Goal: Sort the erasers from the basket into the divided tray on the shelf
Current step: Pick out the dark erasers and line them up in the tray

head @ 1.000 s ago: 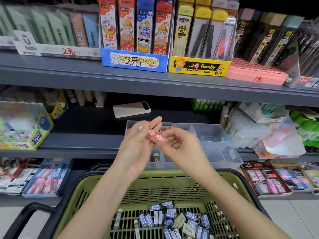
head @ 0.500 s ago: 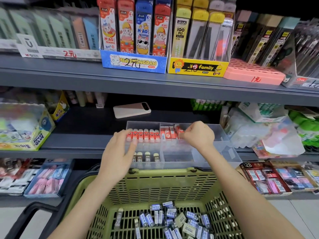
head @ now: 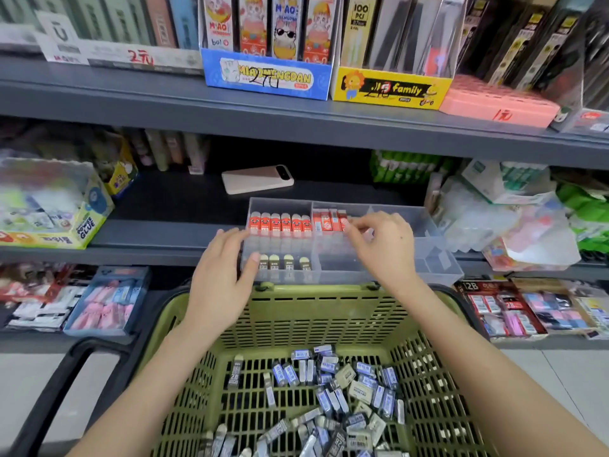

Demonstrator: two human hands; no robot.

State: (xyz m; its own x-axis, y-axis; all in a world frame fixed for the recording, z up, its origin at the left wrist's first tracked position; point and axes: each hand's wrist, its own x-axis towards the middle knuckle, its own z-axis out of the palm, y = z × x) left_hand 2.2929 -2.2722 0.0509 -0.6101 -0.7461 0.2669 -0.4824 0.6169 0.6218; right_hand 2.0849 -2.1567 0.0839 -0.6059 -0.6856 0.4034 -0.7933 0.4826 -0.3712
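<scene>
Grey shelf (head: 164,240), clear tray (head: 440,258), left hand (head: 219,278) open against its wall, right hand (head: 382,245) curled over red erasers (head: 326,221), grip hidden

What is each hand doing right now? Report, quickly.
Left hand: open, straight fingers against the left wall of the divided tray.
Right hand: curled at the rightmost red eraser; grip cannot be told.

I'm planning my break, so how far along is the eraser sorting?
Done: red erasers stand in two back compartments of the tray, four pale erasers front left. In hand: right hand touches the rightmost red one, left hand rests on the tray. Left: the blue-sleeved heap in the basket.
</scene>
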